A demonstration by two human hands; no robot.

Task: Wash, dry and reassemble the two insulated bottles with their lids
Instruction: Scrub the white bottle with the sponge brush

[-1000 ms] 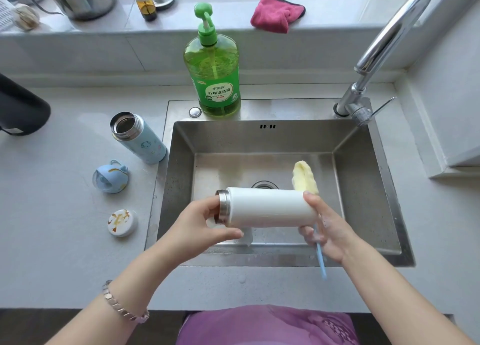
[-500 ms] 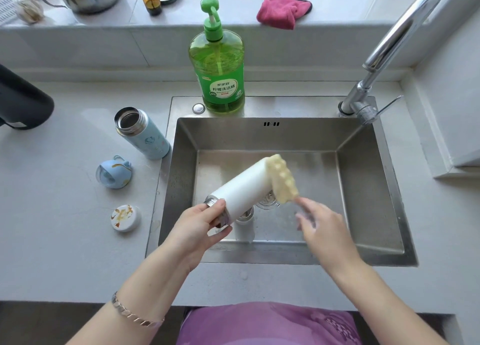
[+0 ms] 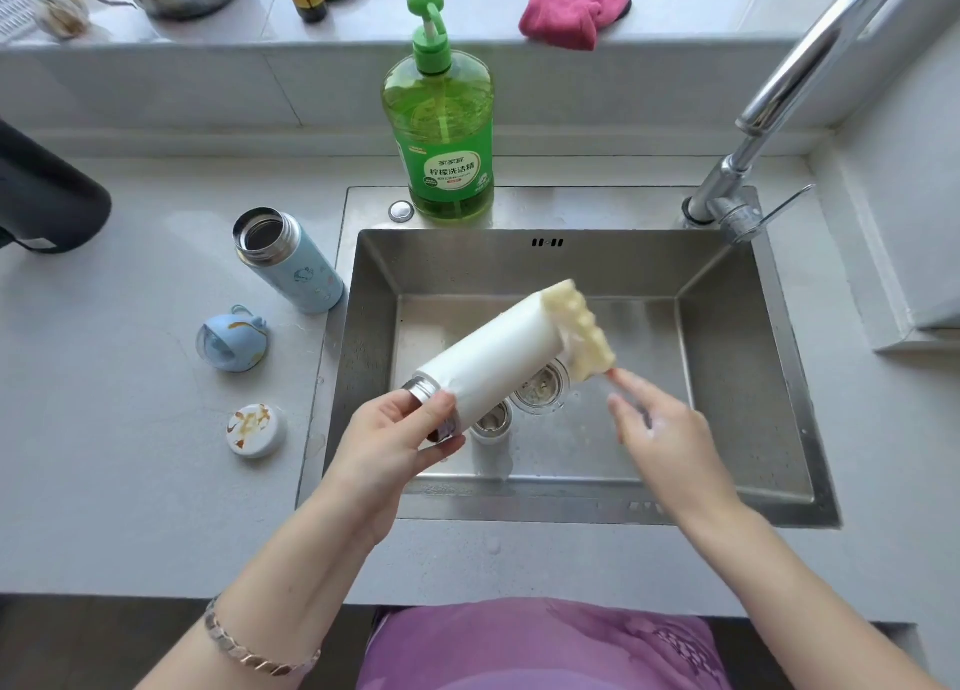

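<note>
Left hand [image 3: 400,440] clamped on white steel-necked insulated bottle [image 3: 493,357], base pointing 2 o'clock against yellow sponge brush [image 3: 582,326]; right hand [image 3: 665,440] nearer, grip too blurred to tell.

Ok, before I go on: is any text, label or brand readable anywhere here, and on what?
"柠檬洗洁精": label of the green soap bottle.
Smaller print on that label: too blurred to read.
No readable text on the blue bottle, white bottle, blue lid, white lid or sponge brush.
</note>
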